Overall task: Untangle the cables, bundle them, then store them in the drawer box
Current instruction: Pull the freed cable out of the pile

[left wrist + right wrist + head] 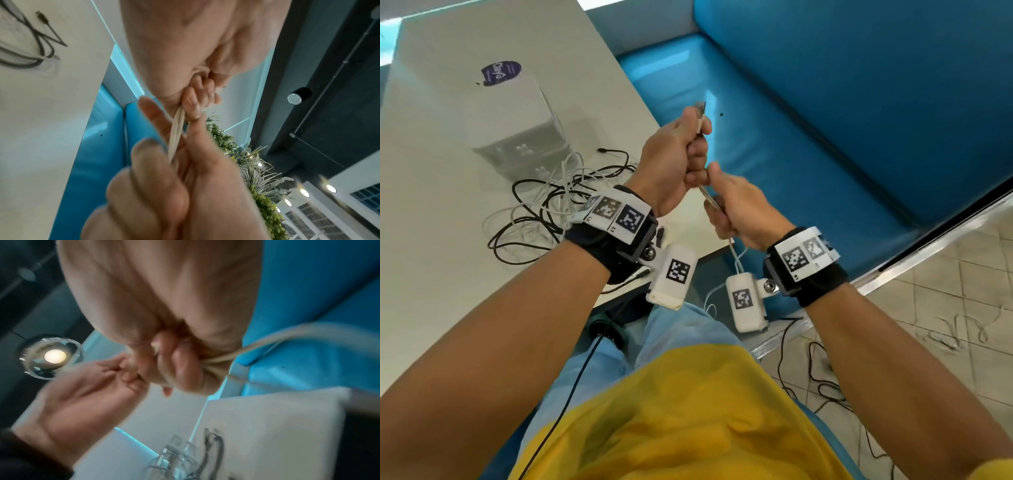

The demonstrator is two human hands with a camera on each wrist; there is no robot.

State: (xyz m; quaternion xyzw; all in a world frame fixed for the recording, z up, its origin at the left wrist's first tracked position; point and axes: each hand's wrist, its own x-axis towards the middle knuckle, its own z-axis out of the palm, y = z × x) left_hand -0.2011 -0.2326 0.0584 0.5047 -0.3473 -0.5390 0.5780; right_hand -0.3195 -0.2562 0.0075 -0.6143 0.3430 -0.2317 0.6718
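In the head view both hands are raised above the table's right edge. My left hand (pixel 693 154) grips a folded white cable (pixel 709 198), whose plug (pixel 700 110) sticks out above the fist. Just below it, my right hand (pixel 719 214) grips the same strands, and the loose end (pixel 736 262) hangs down from it. The left wrist view shows the white strands (pixel 176 131) stretched between the left fingers (pixel 193 104) and the right hand (pixel 164 178). A tangle of black and white cables (pixel 551 205) lies on the table. The white drawer box (pixel 517 120) stands behind the tangle.
The white table (pixel 431 240) is on my left, and a blue padded bench (pixel 825 137) is ahead and to the right. More loose black cables (pixel 822 383) lie on the tiled floor at the right. A black lead (pixel 575 383) runs down over my lap.
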